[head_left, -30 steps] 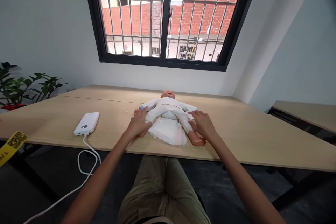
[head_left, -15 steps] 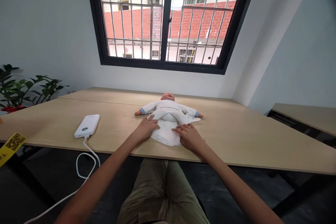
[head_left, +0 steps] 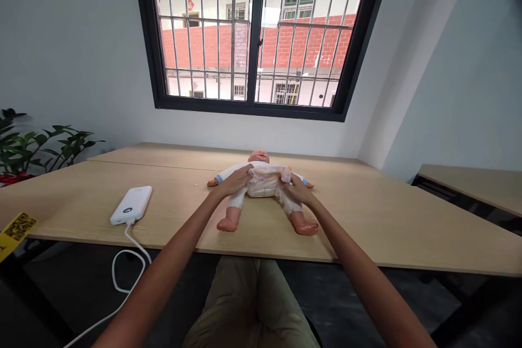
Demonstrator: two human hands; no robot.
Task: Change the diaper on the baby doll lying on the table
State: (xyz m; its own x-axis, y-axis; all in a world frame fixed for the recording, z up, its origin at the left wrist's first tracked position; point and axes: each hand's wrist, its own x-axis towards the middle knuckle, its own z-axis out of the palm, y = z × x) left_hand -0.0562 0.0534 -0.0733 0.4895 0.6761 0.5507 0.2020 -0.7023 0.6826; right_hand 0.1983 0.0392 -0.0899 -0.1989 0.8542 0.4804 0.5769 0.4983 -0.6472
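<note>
A baby doll (head_left: 304, 223) lies on its back on the table, head toward the window and bare feet toward me. Between its spread legs a white diaper (head_left: 263, 186) is folded up over its lower belly. My left hand (head_left: 238, 180) is closed on the diaper's left upper corner. On the other side, my right hand (head_left: 297, 189) pinches the right upper corner, where the edge is bunched. The doll wears a white top with blue cuffs. Its chest is partly hidden behind the raised diaper edge.
A white power bank (head_left: 132, 204) with a white cable (head_left: 138, 253) lies left on the wooden table (head_left: 387, 212). A yellow tag (head_left: 16, 232) hangs at the far left near a potted plant (head_left: 53, 147). A barred window (head_left: 253, 32) is ahead.
The diaper's front flap, flat toward me before, is now up over the doll's belly. Both hands moved away from me with it. The doll's legs and feet now show.
</note>
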